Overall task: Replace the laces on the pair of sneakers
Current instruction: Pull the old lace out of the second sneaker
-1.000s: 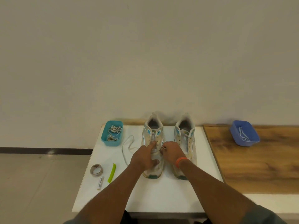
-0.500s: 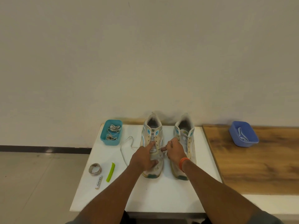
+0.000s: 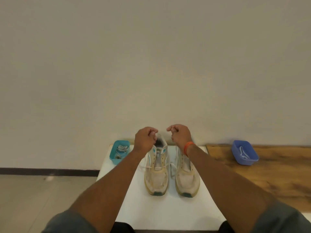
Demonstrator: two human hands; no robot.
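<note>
White lace [image 3: 158, 167] ends are pinched and raised by left hand [image 3: 145, 139] and right hand [image 3: 180, 134]; uneven pulling risks unthreading left sneaker [image 3: 157, 174].

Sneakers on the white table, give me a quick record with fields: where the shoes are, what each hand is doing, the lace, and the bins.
left sneaker: on white table, toe toward the person, lace across its lowest eyelets
right sneaker: beside it, no lace visible
left hand: raised, closed, apparently pulling one lace end
right hand: raised, closed, apparently pulling the other end
teal bin: table's far left corner, holds bunched laces
blue bin: on wooden surface, holds a lace
</note>
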